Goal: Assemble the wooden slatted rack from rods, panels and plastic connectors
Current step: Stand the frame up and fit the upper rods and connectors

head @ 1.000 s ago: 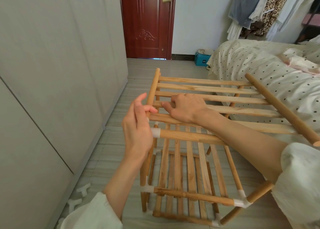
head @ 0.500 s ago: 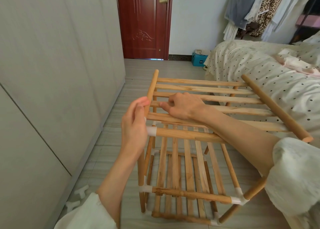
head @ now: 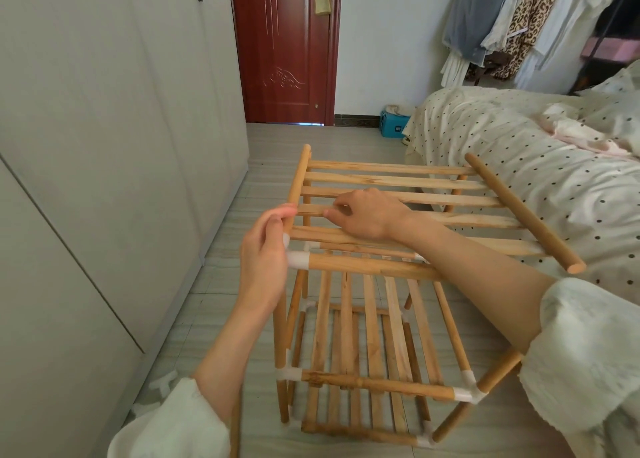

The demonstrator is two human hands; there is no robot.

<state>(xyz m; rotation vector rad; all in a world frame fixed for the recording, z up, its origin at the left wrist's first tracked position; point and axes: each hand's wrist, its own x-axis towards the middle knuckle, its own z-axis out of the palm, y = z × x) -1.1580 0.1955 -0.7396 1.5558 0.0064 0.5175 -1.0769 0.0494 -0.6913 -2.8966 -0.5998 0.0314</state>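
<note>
Left hand point(head: 265, 249) pinches the top panel's side rod point(head: 297, 187); right hand point(head: 363, 216) curls over a slat point(head: 450, 220).
Its far ends sit unsocketed; a hard push could tip the panel off.

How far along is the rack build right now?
Done: the lower shelves sit in white connectors. In hand: the top slatted panel; the left hand pinches its left side rod and the right hand grips a slat. Left: the right side rod's near end hangs free of any connector.
</note>
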